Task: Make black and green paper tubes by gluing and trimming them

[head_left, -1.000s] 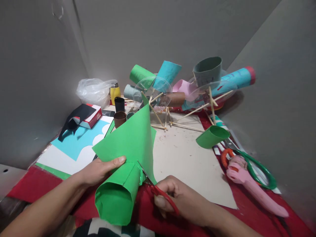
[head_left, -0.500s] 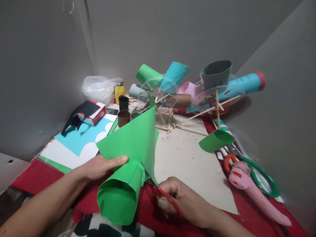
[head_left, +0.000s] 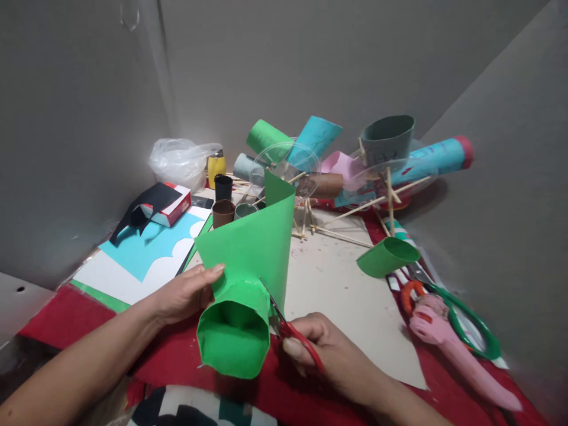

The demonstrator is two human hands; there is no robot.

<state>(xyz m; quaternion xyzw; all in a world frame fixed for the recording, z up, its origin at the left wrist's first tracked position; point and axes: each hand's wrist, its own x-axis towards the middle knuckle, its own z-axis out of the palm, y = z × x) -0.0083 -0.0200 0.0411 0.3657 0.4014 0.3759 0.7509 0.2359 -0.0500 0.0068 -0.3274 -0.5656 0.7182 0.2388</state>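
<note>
A large green paper sheet (head_left: 248, 236) curls upward behind a short green paper tube (head_left: 233, 340) whose open end faces me. My left hand (head_left: 190, 291) pinches the sheet's left side, thumb on the front. In my right hand (head_left: 322, 349) are red-handled scissors (head_left: 284, 322), their blades against the green paper just right of the tube's upper edge. Whether the blades are fully closed is hard to make out.
Behind stands a stick frame (head_left: 346, 219) with coloured paper tubes. Small brown (head_left: 223, 213) and black cups (head_left: 223, 187) are beyond the sheet. A pink glue gun (head_left: 461, 361) and green-handled scissors (head_left: 470, 325) lie right; paper sheets (head_left: 133, 269) and a red-white box (head_left: 174, 207) left.
The green paper and its tube have shifted right and turned, with the tube's opening facing me more. My left hand has moved slightly up with it; my right hand stays nearly in place.
</note>
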